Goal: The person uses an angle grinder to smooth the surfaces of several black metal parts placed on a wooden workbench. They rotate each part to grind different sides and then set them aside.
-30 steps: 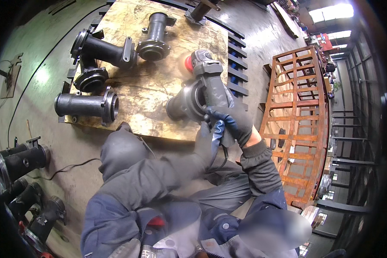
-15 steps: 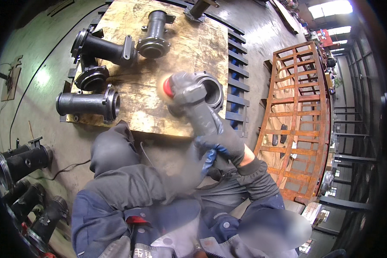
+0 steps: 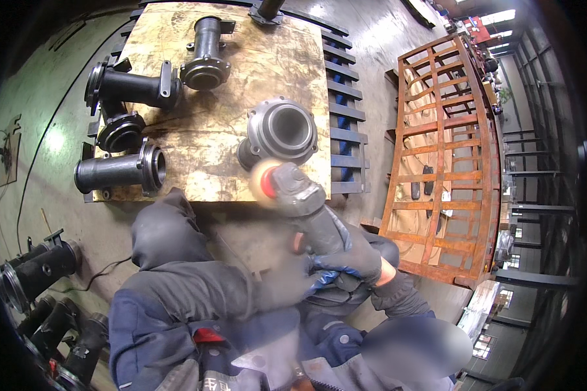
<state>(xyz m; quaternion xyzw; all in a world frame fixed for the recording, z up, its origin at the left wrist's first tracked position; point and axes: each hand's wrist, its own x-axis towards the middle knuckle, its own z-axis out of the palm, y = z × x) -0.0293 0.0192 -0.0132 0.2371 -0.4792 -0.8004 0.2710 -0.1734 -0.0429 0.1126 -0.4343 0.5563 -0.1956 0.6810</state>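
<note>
My right hand (image 3: 357,260), in a dark glove with blue palm coating, is closed round the grey body of an angle grinder (image 3: 316,215). Close by, my left hand (image 3: 297,280) is blurred; its blue-coated fingers appear wrapped at the grinder's rear end. A red-centred disc (image 3: 266,183) on the grinder's head is smeared, as if spinning. Just beyond it stands a flanged metal pipe (image 3: 280,133), its wide round mouth facing up and its flange bare grey. The disc overlaps the pipe's near lower side in view; whether they touch, I cannot tell.
Several black flanged pipes (image 3: 205,55) lie or stand on the worn wooden tabletop (image 3: 195,140). More black pipes (image 3: 42,267) are on the floor at left. Black slats (image 3: 346,111) border the table's right side. Farther right is a rusty orange metal frame (image 3: 437,176).
Both hands have drawn the grinder back toward me, from over the pipe's left side to its near edge. The pipe's mouth shows fully now. The whole view has shifted slightly.
</note>
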